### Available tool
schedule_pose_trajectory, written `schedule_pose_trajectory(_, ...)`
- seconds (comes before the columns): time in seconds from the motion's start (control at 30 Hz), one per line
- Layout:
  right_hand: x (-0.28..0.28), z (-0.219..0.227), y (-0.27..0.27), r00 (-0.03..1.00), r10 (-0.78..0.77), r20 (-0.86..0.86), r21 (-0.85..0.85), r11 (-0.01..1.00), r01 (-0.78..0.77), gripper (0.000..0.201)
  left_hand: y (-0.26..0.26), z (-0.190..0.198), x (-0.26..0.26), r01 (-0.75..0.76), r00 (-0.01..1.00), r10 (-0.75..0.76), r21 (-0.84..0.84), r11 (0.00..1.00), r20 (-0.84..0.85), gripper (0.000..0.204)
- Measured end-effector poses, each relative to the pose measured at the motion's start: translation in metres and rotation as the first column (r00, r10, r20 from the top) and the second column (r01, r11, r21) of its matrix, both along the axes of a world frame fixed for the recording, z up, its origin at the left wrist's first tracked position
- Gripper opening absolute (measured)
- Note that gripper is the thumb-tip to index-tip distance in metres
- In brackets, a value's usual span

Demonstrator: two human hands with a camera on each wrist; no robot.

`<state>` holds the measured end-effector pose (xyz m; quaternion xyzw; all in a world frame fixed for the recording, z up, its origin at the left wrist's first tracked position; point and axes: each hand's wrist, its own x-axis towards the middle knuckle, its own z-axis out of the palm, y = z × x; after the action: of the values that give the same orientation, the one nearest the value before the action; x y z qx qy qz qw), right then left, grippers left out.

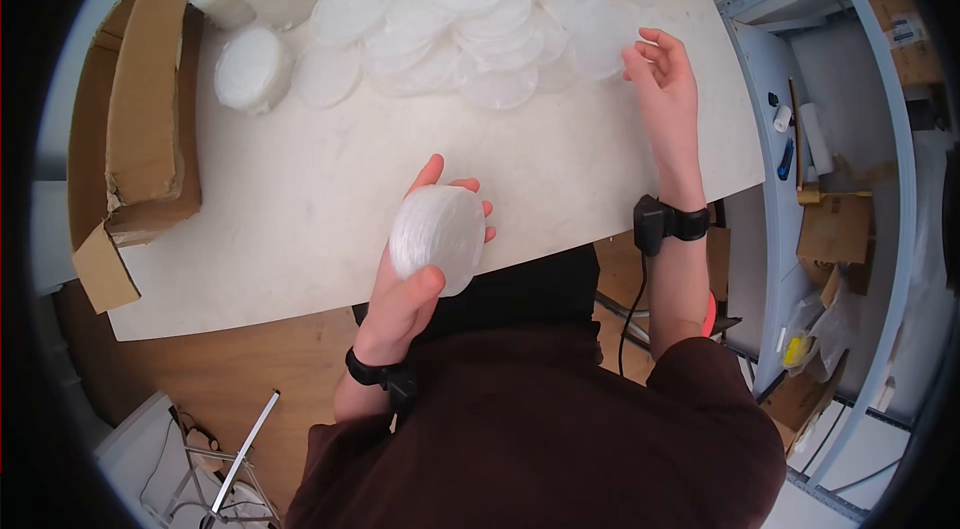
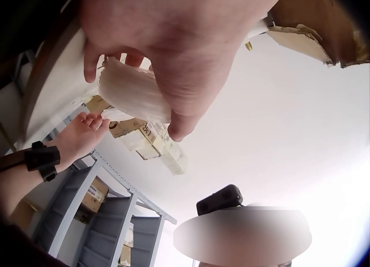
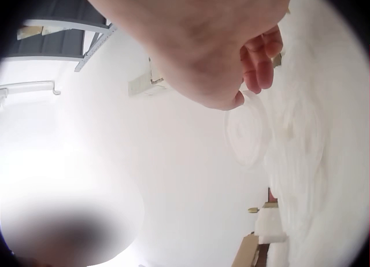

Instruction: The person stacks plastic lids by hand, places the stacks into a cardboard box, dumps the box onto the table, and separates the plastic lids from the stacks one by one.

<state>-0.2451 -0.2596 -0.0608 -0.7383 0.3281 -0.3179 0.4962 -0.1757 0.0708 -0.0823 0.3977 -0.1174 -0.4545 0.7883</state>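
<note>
A thick stack of round translucent discs (image 1: pixel 437 239) lies in the left hand (image 1: pixel 398 301), its thumb over the near edge and its fingers round the far side. From the left wrist, the stack (image 2: pixel 132 92) shows edge-on between thumb and fingers of the left hand (image 2: pixel 173 53). Over the right part of the table, the right hand (image 1: pixel 664 87) pinches one thin disc (image 1: pixel 600 41) by its edge. In the right wrist view that disc (image 3: pixel 247 129) hangs at the thumb tip of the right hand (image 3: pixel 214 53).
A wide heap of loose discs (image 1: pixel 420 24) covers the table's far side (image 1: pixel 300 189). Several disc stacks (image 1: pixel 252 69) stand at the far left, beside an open cardboard box (image 1: pixel 148 109). Metal shelving (image 1: pixel 865 59) with boxes stands to the right.
</note>
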Motion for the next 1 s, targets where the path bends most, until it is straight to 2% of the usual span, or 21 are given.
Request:
schedule_pose_trajectory(0.03,-0.001,-0.002,0.000,1.000,-0.001,0.004,-0.001,1.000,0.001,0.042,0.000,-0.003,0.000,-0.002,1.000,0.002,-0.005,1.000,-0.002,0.138)
schedule_pose_trajectory(0.07,-0.003,-0.003,0.003,0.992,-0.037,-0.118,-0.243,0.970,0.008,0.046,0.000,-0.004,0.000,-0.008,1.000,0.008,-0.009,1.000,-0.006,0.138)
schedule_pose_trajectory(0.1,-0.004,-0.004,0.006,0.969,-0.098,-0.227,-0.468,0.883,-0.020,0.050,0.000,-0.004,0.001,-0.017,1.000,0.016,-0.009,1.000,-0.005,0.138)
schedule_pose_trajectory(0.13,-0.006,-0.001,0.014,0.969,-0.087,-0.230,-0.465,0.885,-0.031,0.050,0.001,-0.003,0.001,-0.010,1.000,0.010,-0.020,1.000,-0.018,0.139)
schedule_pose_trajectory(0.2,-0.018,0.006,0.037,0.984,-0.014,-0.177,-0.302,0.953,-0.040,0.050,0.001,-0.003,0.000,-0.006,0.999,0.005,-0.024,1.000,-0.038,0.140)
schedule_pose_trajectory(0.33,-0.047,-0.006,0.062,0.981,0.060,-0.185,-0.232,0.967,-0.103,0.042,0.000,-0.007,-0.003,0.025,0.999,-0.025,-0.008,1.000,0.028,0.141)
schedule_pose_trajectory(0.4,-0.057,-0.016,0.076,0.981,0.154,-0.116,-0.116,0.979,-0.167,0.037,-0.001,-0.007,-0.004,0.031,0.998,-0.030,-0.008,0.999,0.055,0.141)
schedule_pose_trajectory(0.47,-0.064,-0.006,0.097,0.977,0.206,-0.062,-0.037,0.977,-0.208,0.035,0.003,-0.002,-0.002,0.088,0.991,-0.089,0.014,0.996,0.103,0.141)
schedule_pose_trajectory(0.5,-0.068,-0.001,0.104,0.933,0.352,-0.078,-0.035,0.934,-0.355,0.037,0.006,-0.004,0.000,0.069,0.992,-0.072,0.035,0.997,0.103,0.141)
schedule_pose_trajectory(0.53,-0.069,0.004,0.113,0.867,0.490,-0.089,-0.029,0.869,-0.494,0.038,0.008,-0.007,0.002,0.153,0.964,-0.160,0.050,0.987,0.210,0.144)
schedule_pose_trajectory(0.57,-0.065,0.013,0.124,0.856,0.510,-0.085,-0.044,0.856,-0.515,0.039,0.009,-0.009,0.003,0.242,0.915,-0.252,0.072,0.968,0.313,0.147)
schedule_pose_trajectory(0.6,-0.060,0.016,0.130,0.852,0.518,-0.076,-0.034,0.852,-0.522,0.039,0.010,-0.011,0.003,0.234,0.917,-0.249,0.084,0.969,0.312,0.147)
schedule_pose_trajectory(0.67,-0.053,0.019,0.138,0.793,0.605,-0.079,-0.175,0.774,-0.608,0.039,0.008,-0.014,-0.001,0.217,0.938,-0.207,-0.003,0.976,0.277,0.147)
schedule_pose_trajectory(0.87,-0.043,0.015,0.140,0.816,0.577,-0.038,-0.289,0.775,-0.562,0.030,0.009,-0.012,-0.005,0.150,0.971,-0.149,0.006,0.989,0.189,0.155)
schedule_pose_trajectory(0.93,-0.045,0.015,0.140,0.826,0.563,-0.004,-0.335,0.778,-0.532,0.026,0.008,-0.013,-0.005,0.146,0.974,-0.140,-0.022,0.989,0.176,0.149)
schedule_pose_trajectory(1.0,-0.052,0.018,0.139,0.815,0.579,-0.026,-0.119,0.808,-0.577,0.024,0.006,-0.011,-0.004,0.141,0.977,-0.130,-0.054,0.989,0.170,0.144)
